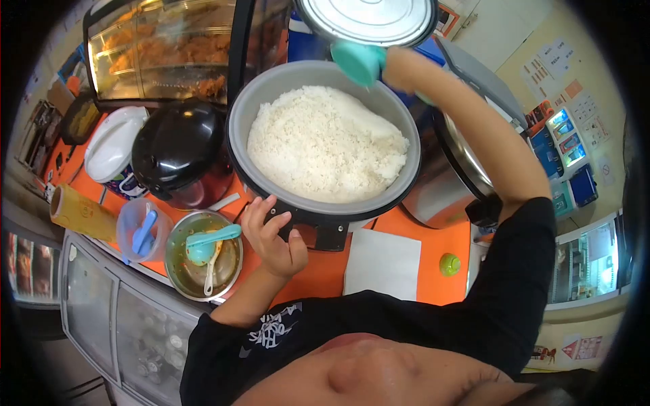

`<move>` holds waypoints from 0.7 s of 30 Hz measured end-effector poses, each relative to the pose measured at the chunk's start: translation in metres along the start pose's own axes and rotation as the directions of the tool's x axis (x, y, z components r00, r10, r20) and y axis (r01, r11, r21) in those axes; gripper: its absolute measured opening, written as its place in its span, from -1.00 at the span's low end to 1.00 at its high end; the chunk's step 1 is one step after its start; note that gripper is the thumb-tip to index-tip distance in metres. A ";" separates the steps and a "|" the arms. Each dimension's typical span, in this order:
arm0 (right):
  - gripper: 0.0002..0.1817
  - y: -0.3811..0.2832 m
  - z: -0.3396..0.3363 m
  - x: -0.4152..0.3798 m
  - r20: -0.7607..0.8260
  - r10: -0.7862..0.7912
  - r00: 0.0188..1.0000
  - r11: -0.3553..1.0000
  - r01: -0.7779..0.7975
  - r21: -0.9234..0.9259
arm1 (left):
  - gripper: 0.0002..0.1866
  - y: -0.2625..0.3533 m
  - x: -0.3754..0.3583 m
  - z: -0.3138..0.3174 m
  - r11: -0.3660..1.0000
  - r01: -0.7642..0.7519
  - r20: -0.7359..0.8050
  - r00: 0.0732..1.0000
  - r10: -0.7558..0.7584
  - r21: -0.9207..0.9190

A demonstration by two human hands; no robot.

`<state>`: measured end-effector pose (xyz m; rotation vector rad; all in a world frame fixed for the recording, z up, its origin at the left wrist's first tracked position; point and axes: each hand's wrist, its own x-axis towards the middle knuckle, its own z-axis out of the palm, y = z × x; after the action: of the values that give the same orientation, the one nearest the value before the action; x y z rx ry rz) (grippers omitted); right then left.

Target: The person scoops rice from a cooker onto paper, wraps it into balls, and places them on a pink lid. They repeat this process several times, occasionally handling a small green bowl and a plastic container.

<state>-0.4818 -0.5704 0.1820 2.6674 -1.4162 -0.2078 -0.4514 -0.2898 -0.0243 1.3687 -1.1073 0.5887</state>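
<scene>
In the head view, a large rice cooker (pixel 238 145) stands with its lid (pixel 369 20) raised, and white rice (pixel 325 145) is heaped in its grey pot. My right hand (pixel 404 70) is closed around a teal plastic scoop (pixel 357 62) above the pot's far rim; the fingers are partly hidden by the wrist. At the cooker's near left edge, my left hand (pixel 274 237) has its fingers spread, fingertips right by the latch, with nothing in them. A metal bowl (pixel 177 267) just left of it contains a teal ladle (pixel 213 235) and a pale spoon (pixel 210 274).
Left of the pot are a black-lidded cooker (pixel 179 145), a white-lidded tub (pixel 115 142) and a clear cup (pixel 125 227). Behind them stands a lit food display case (pixel 162 54). White paper (pixel 382 264) and a green-capped item (pixel 449 264) lie on the orange counter (pixel 440 233). Another steel cooker (pixel 440 176) is at right.
</scene>
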 end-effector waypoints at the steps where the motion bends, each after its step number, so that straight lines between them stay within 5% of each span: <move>1: -0.77 0.038 0.049 0.007 -0.377 -0.691 0.617 0.721 0.627 -0.296 | -0.61 -0.002 -0.003 0.001 1.000 0.009 -0.021 1.000 -0.009 0.006; 2: -0.71 0.022 0.076 -0.014 -0.174 -0.623 0.763 0.590 0.312 -0.745 | -0.61 -0.002 -0.005 0.002 0.999 0.033 -0.016 0.999 -0.033 -0.003; 4: -0.71 0.016 0.096 0.016 0.581 -0.470 0.665 -0.092 0.617 -0.781 | -0.62 -0.002 -0.002 0.003 0.999 0.001 -0.045 0.999 -0.003 -0.038; 5: -0.71 0.015 0.102 0.027 0.601 -0.451 0.660 -0.102 0.631 -0.769 | -0.64 0.000 -0.001 0.003 1.000 0.003 -0.059 0.998 -0.004 -0.027; 7: -0.77 0.003 0.096 0.035 0.569 -0.391 0.723 0.192 0.669 -0.718 | -0.64 -0.001 -0.002 0.006 0.999 0.013 -0.087 0.996 -0.017 -0.053; 8: -0.77 -0.001 0.100 0.032 0.579 -0.375 0.724 0.187 0.671 -0.717 | -0.64 -0.002 -0.002 0.006 0.998 -0.006 -0.102 0.995 -0.001 -0.064; 10: -0.85 -0.036 0.093 0.000 0.306 -0.292 0.906 0.726 0.419 -0.546 | -0.64 -0.003 -0.002 0.007 0.998 0.010 -0.120 0.993 -0.018 -0.067; 15: -0.83 -0.075 0.100 -0.023 0.620 -0.295 0.727 0.619 0.639 -0.455 | -0.65 -0.004 0.001 0.006 0.997 -0.013 -0.128 0.992 0.004 -0.075; 19: -0.79 -0.081 0.084 -0.047 0.644 -0.231 0.729 0.706 0.581 -0.405 | -0.65 -0.004 0.000 0.006 0.997 -0.019 -0.126 0.992 0.009 -0.080; 21: -0.72 -0.063 0.072 -0.063 0.590 -0.486 0.645 0.755 0.649 -0.088 | -0.65 -0.003 -0.001 0.007 0.996 -0.019 -0.124 0.992 0.008 -0.090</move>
<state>-0.4778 -0.4856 0.1052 2.8000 -0.4463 -1.2103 -0.4506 -0.2964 -0.0276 1.2305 -1.0316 0.6174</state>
